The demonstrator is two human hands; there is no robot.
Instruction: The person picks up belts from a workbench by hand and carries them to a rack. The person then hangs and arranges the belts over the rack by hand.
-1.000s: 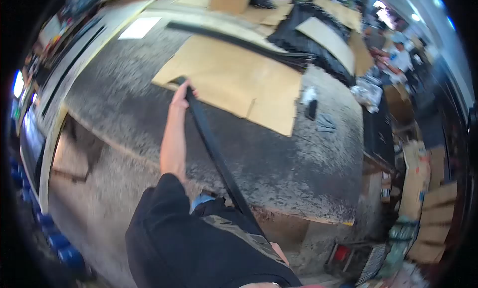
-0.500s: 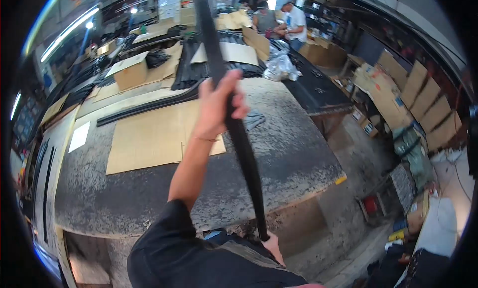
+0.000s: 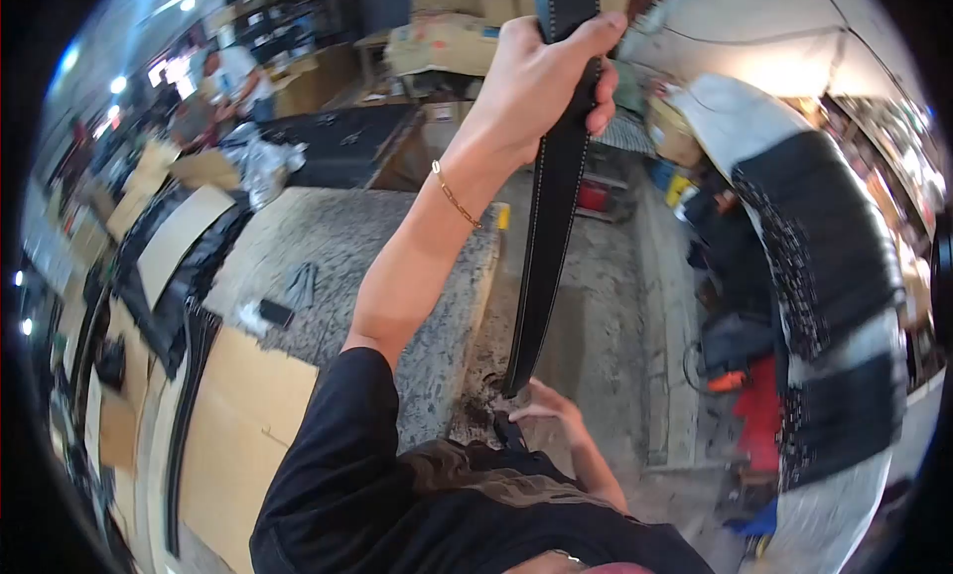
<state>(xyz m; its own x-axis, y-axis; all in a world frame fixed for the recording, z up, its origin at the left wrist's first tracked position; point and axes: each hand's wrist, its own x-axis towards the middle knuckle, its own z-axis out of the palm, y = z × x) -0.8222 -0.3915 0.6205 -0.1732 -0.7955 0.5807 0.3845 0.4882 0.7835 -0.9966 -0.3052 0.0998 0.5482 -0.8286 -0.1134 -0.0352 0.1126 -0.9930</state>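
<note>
A person's left hand (image 3: 556, 83) around a white-stitched black strap (image 3: 552, 217), right hand (image 3: 552, 407) near its lower end, beside a worn table (image 3: 357, 232)

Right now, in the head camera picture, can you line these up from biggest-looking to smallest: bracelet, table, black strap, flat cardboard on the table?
1. Table
2. Black strap and flat cardboard: unsure, because the strap is nearer the camera and partly covered by the hand
3. Bracelet

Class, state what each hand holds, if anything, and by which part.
The left hand grips a black strap by its upper visible part; whether the right hand holds it cannot be told.
</note>
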